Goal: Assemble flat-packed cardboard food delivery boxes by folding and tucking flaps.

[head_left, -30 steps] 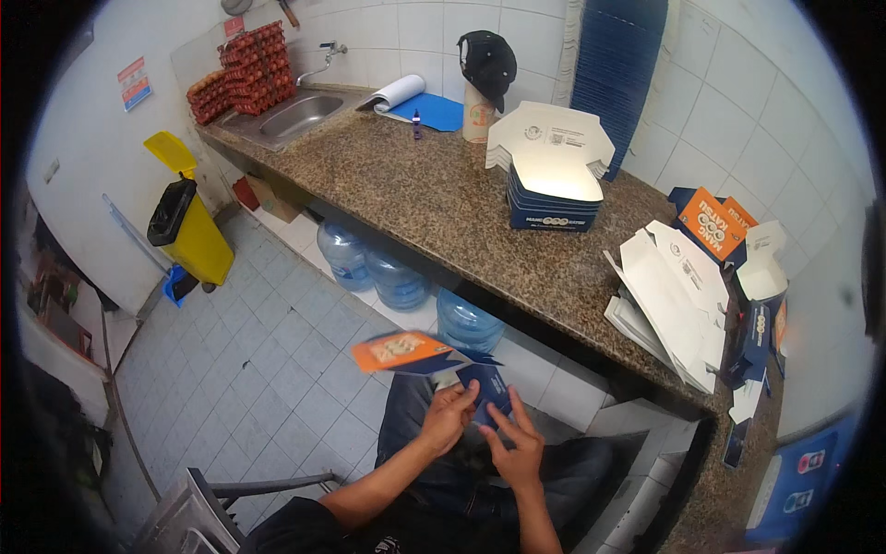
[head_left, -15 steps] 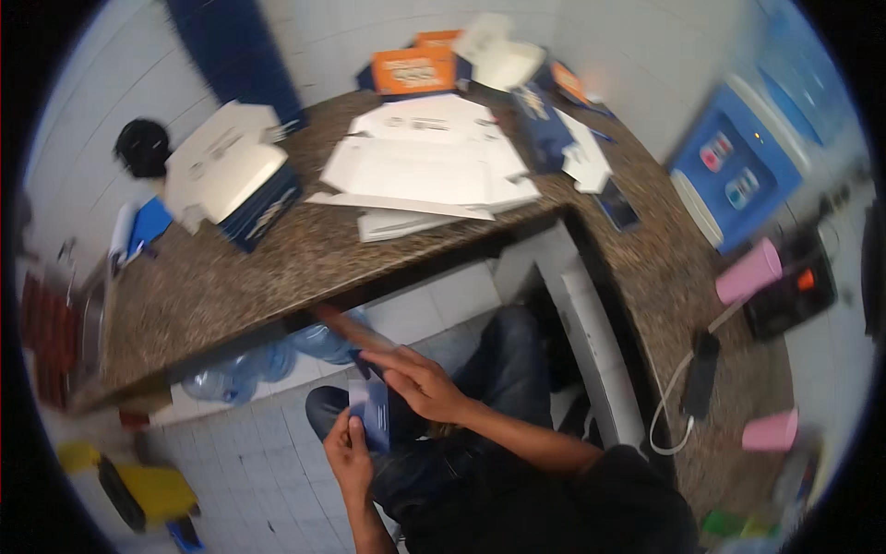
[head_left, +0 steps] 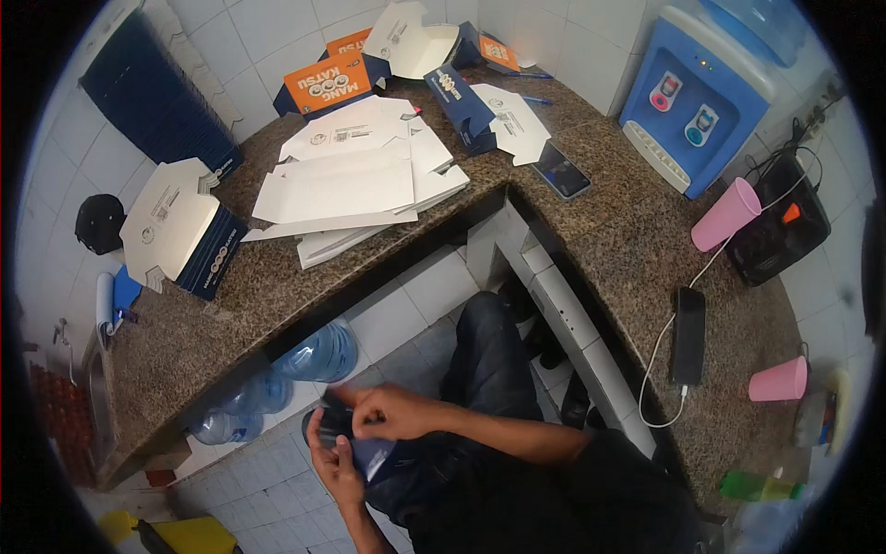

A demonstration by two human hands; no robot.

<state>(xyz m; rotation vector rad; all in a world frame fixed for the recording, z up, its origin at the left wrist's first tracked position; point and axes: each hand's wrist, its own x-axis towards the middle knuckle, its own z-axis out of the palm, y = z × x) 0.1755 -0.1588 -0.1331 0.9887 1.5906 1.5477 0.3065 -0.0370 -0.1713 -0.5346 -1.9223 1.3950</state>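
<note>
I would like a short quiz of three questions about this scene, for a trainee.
1. True or false: both hands are on the dark blue folded carton in the lap.
2. Which cup lies tipped over? A) the pink cup by the black phone on the white cable B) the pink cup by the water dispenser
3. Fill in: the stack of flat white cartons lies on the granite ____.

Key:
1. True: left hand, right hand.
2. B; the other stands by the phone.
3. Counter; stack.

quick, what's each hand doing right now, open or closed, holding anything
Left hand: curled under the dark blue cardboard piece, holding it.
Right hand: closed, fingers pinching the top of the same piece.
</note>
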